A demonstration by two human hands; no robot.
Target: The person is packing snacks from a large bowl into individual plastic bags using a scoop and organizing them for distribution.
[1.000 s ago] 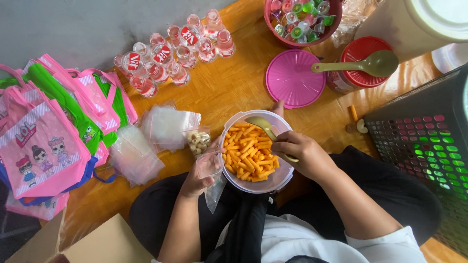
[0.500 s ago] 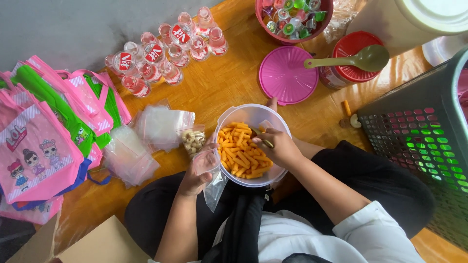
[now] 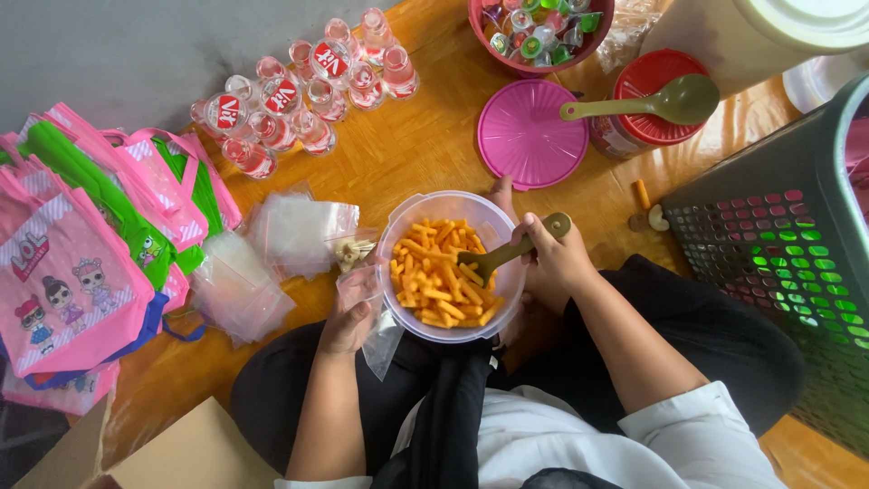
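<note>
A clear plastic tub (image 3: pixel 398 237) of orange stick snacks (image 3: pixel 439 276) sits on the wooden floor between my knees. My right hand (image 3: pixel 554 264) grips an olive-green spoon (image 3: pixel 507 252) whose bowl is dug into the snacks. My left hand (image 3: pixel 353 308) holds a small clear plastic bag (image 3: pixel 378 340) open at the tub's left rim.
Loose clear bags (image 3: pixel 272 254) lie left of the tub, beside pink and green tote bags (image 3: pixel 81 235). Sealed water cups (image 3: pixel 299 91) stand at the back. A pink lid (image 3: pixel 529 134), a red-lidded jar (image 3: pixel 652 100) with a second spoon, a bowl of jelly cups (image 3: pixel 539 27) and a dark basket (image 3: pixel 787 263) are right.
My right hand has drawn back to the tub's right rim, so the spoon handle now shows. The view has shifted slightly; my left hand still holds the bag.
</note>
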